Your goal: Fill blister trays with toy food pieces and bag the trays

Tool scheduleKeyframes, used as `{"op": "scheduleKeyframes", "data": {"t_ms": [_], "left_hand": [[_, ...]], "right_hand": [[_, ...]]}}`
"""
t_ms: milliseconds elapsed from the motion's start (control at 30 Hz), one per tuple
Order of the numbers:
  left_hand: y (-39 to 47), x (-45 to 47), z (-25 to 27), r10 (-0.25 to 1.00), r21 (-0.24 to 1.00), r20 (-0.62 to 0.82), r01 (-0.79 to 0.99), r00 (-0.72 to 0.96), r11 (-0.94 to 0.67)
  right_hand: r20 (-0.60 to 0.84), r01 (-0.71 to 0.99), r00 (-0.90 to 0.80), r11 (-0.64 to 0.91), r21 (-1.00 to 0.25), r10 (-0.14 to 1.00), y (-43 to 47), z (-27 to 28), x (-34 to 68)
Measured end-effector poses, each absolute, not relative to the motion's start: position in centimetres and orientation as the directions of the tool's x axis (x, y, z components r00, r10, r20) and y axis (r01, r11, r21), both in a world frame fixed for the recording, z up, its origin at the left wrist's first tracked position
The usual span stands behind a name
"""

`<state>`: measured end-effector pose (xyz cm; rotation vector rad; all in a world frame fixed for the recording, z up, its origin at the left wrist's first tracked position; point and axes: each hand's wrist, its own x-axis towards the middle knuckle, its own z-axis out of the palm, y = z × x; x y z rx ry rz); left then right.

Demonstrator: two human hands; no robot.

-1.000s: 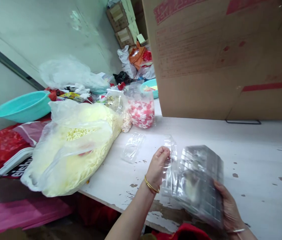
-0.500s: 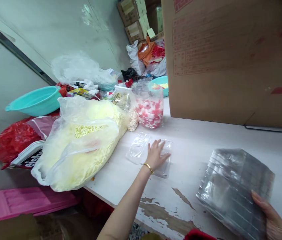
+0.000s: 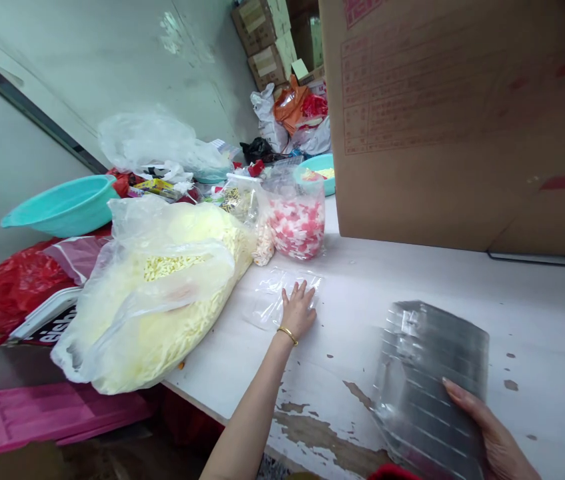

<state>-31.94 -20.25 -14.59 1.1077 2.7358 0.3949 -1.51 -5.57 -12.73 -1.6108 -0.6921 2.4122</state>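
My left hand (image 3: 299, 312), a gold bangle at its wrist, lies with fingers spread on a clear plastic tray (image 3: 267, 300) on the white table. The hand covers the right part of that tray. My right hand (image 3: 487, 427) grips a stack of clear plastic trays (image 3: 432, 373) near the table's front; the thumb shows on top, the other fingers are hidden beneath. Just beyond my left hand stands a clear bag of pink and white pieces (image 3: 296, 227). Left of it rests a large open bag of pale yellow pieces (image 3: 162, 300).
A big cardboard box (image 3: 462, 127) stands at the back right of the table (image 3: 357, 273). On the left are a turquoise basin (image 3: 62, 203), red bags (image 3: 27, 280) and a pink plastic surface (image 3: 47, 417). Another turquoise bowl (image 3: 329, 183) sits behind the pink pieces. Boxes and bags fill the far corner.
My right hand has moved left with the stack of trays. My left hand has shifted slightly left, its fingers still spread over the clear tray, which now lies farther left.
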Motion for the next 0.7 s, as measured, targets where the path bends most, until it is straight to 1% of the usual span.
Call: {"op": "scheduleKeyframes", "data": {"t_ms": [33,67,133,200,267,333,467,533,600,700], "left_hand": [[-19.9,-31.4,-13.8,0.695,0.348,-0.033,0.643,-0.719,0.682],[-19.5,-30.5,-12.9,0.694,0.423,-0.008,0.627,-0.719,0.654],[-18.3,-28.0,-10.5,0.734,0.634,0.024,0.578,-0.679,0.514],[-17.1,-24.8,-8.0,0.83,0.829,-0.019,0.455,-0.558,0.325],[-16.0,-21.7,-6.1,0.903,0.927,-0.089,0.297,-0.421,0.229],[-15.0,-19.4,-5.2,0.919,0.961,-0.122,0.187,-0.375,0.203],[-13.9,-17.3,-5.5,0.866,0.979,-0.151,0.047,-0.477,0.196],[-13.4,-17.0,-6.0,0.833,0.98,-0.2,-0.089,-0.515,0.18],[-13.0,-16.7,-6.2,0.81,0.958,-0.257,-0.252,-0.527,0.14],[-12.5,-16.1,-6.3,0.801,0.897,-0.306,-0.437,-0.514,0.062]], "right_hand": [[-0.805,0.135,-0.43,-0.853,-0.505,0.409,-5.8,-12.1,-1.7],[-0.775,0.143,-0.45,-0.821,-0.553,0.444,-6.0,-11.3,-1.9],[-0.706,0.142,-0.475,-0.746,-0.65,0.525,-6.4,-9.9,-2.6],[-0.636,0.125,-0.5,-0.677,-0.725,0.588,-6.7,-8.8,-3.2],[-0.566,0.097,-0.532,-0.618,-0.78,0.63,-6.9,-8.1,-3.7],[-0.506,0.071,-0.548,-0.566,-0.822,0.666,-7.0,-7.9,-3.9],[-0.427,0.047,-0.516,-0.473,-0.88,0.743,-7.1,-7.9,-3.7],[-0.419,0.032,-0.508,-0.47,-0.882,0.753,-7.0,-7.8,-3.4],[-0.447,0.003,-0.511,-0.519,-0.855,0.734,-7.0,-7.6,-3.0],[-0.562,-0.033,-0.535,-0.68,-0.732,0.631,-6.9,-7.6,-2.5]]}}
